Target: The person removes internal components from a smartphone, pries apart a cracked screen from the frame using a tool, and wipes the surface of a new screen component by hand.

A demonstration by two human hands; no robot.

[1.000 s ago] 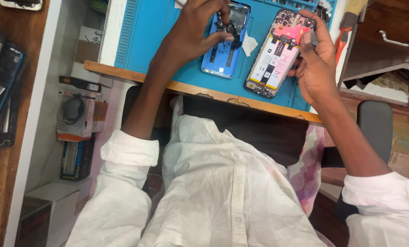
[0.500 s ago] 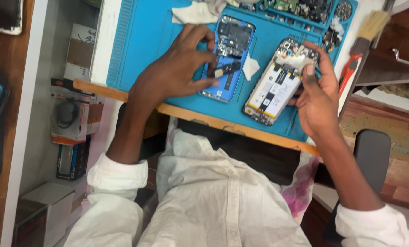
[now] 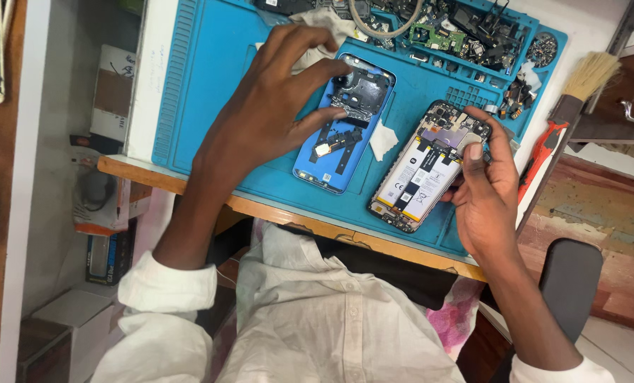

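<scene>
A blue phone back cover (image 3: pixel 331 167) with its inner parts showing lies on the blue work mat (image 3: pixel 210 85). My left hand (image 3: pixel 267 113) rests over the cover's left side, fingertips touching the black parts near its top. To the right lies an opened phone (image 3: pixel 420 174) with a white battery. My right hand (image 3: pixel 484 191) holds that phone's right edge, thumb pressed near its upper corner.
The mat's far compartments (image 3: pixel 459 32) hold several small phone parts and screws. A white cloth (image 3: pixel 317 25) lies behind my left hand. A brush (image 3: pixel 583 81) and a red-handled tool (image 3: pixel 540 159) sit at the right edge. Boxes (image 3: pixel 111 92) stand left of the table.
The view has come closer and shifted. My left hand has spread over the blue cover. My right hand stays on the opened phone's right edge.
</scene>
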